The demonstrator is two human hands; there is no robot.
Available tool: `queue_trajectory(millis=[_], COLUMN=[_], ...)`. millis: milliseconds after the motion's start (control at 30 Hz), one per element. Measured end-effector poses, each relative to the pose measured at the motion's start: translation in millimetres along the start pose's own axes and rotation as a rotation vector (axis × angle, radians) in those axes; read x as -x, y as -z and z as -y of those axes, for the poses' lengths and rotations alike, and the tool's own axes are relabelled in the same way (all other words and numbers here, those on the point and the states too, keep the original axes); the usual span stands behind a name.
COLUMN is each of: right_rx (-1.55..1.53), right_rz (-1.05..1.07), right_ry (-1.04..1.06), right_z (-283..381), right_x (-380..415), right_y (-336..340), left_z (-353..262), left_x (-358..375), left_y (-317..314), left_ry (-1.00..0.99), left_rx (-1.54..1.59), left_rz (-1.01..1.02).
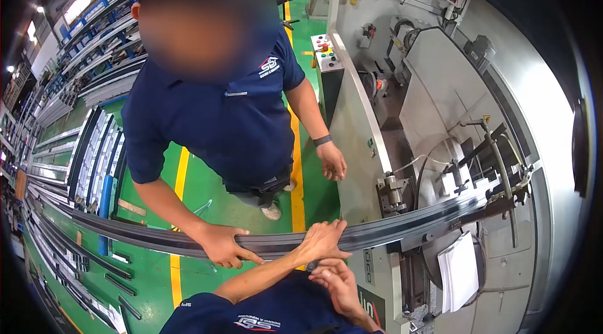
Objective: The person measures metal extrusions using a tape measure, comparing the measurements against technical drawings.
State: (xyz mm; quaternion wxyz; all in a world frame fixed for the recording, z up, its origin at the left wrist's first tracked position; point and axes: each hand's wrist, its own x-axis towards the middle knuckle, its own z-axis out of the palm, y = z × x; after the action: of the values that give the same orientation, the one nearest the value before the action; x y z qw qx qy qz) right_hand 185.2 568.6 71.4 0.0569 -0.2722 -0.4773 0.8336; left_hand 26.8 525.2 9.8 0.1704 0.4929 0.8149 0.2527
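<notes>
A long grey metal profile (389,233) runs across the view from the left into a cutting machine (440,102) on the right. My left hand (323,240) lies over the profile, fingers wrapped on its top edge. Just below it, my right hand (339,280) has its fingers curled around what looks like a small dark object (312,265), close under the profile. Facing me, a co-worker in a navy shirt presses one hand (223,246) on the same profile, left of mine. The co-worker's other hand (331,161) hangs beside the machine housing.
The machine's control box with coloured buttons (325,51) stands at the back. A stack of white sheets (458,271) lies on the machine, lower right. More long profiles (94,158) lie on the green floor and on racks at left. A yellow floor line (179,177) runs past the co-worker.
</notes>
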Motion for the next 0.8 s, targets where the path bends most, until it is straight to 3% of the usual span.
queue_trajectory(millis=[67,100,133,167,200,267,300,367,433,633,800], right_rx=[0.477,0.635,0.673,0.736,0.897,1.128,1.214,1.502,1.697,1.825,1.634], right_rz=[0.281,0.237,0.278,0.344,0.311,0.273,0.266,0.284,0.309,0.312,0.262], right_ry=[0.569,0.766,0.804,0.933,0.931,0.884,0.848,0.846,0.849,0.889,0.886], right_z=[-1.9,27.4,39.7,40.1,38.3,36.1,37.5,36.7,42.0,41.1,44.6], right_x=[-11.7,-19.6,-30.6,-54.3,-74.2,-104.9,-112.6,-110.4,-104.7,-103.4,-99.5], right_y=[3.0,-15.3,-22.4,-17.3,-10.8,17.3,35.3,71.4,88.1,102.2,96.8], left_z=[-2.2,-3.9,1.2,6.4,26.3,16.2,6.4,0.6,14.6,12.1,8.2], left_x=[2.5,5.9,5.2,12.6,8.9,10.1,19.2,40.0,61.1,61.5,59.2], left_y=[3.7,2.9,-7.3,-15.8,-57.2,-38.1,-15.8,5.0,8.1,8.4,7.8], left_ry=[-0.029,-0.044,-0.044,-0.139,-0.21,-0.093,-0.099,-0.072,0.004,0.019,0.028], left_rx=[-0.032,-0.049,-0.082,-0.015,0.3,-0.236,-0.093,-0.172,-0.101,-0.263,-0.28], left_rz=[-0.035,-0.051,-0.065,-0.23,-0.368,-0.099,-0.196,-0.326,-0.306,-0.239,-0.24])
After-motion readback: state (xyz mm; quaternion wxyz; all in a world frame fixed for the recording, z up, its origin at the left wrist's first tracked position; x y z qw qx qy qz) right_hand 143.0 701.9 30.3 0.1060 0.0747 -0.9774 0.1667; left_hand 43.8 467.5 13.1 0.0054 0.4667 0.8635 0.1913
